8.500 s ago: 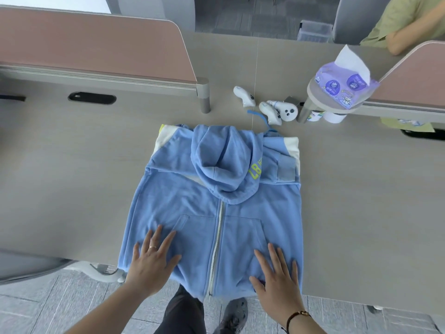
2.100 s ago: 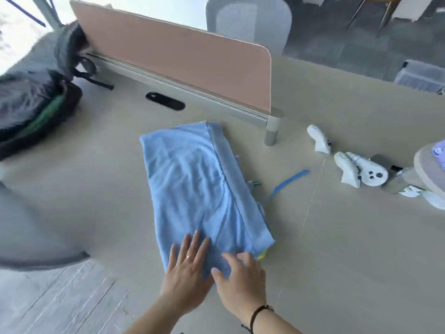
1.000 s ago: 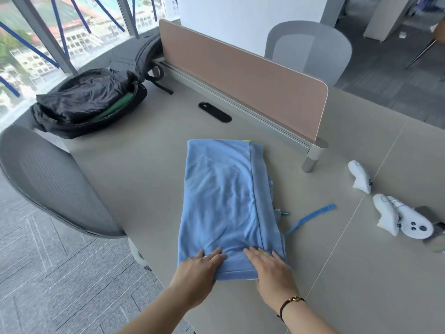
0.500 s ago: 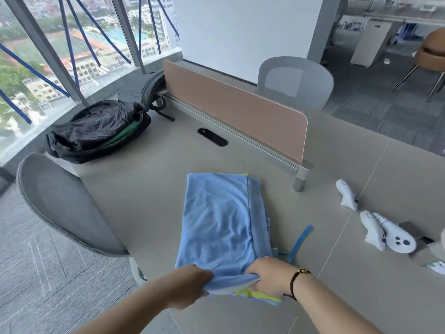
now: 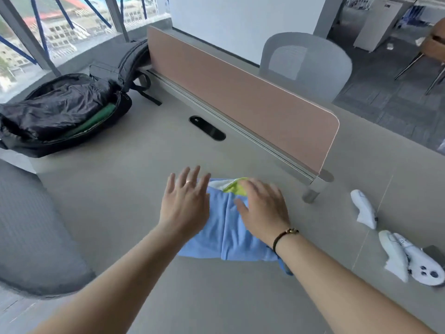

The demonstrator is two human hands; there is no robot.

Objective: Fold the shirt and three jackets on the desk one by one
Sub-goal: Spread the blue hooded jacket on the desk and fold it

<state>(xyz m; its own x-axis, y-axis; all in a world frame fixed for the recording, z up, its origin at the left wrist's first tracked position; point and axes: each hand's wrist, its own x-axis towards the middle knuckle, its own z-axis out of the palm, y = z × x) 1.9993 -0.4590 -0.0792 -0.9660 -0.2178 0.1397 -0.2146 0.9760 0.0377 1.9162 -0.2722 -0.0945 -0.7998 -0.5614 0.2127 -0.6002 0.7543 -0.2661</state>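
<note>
bare desk [image 5: 149, 165] leftward; divider [image 5: 243, 102] behind, controllers [image 5: 409, 259] right.

Two bare forearms reach in from the bottom edge of the head view, with no sleeve showing on either one up to where the picture cuts them off. The left hand [image 5: 185, 206] wears a thin ring [image 5: 188, 182] on one finger — pale and metallic, though motion blur hides any finer detail. The right hand [image 5: 263, 208] carries no ring that can be made out; its fingertips are smeared by blur. Around the right wrist sits a narrow dark cord bracelet [image 5: 284, 236] — closed by a small brown knot or bead on the upper side of the wrist.
</note>
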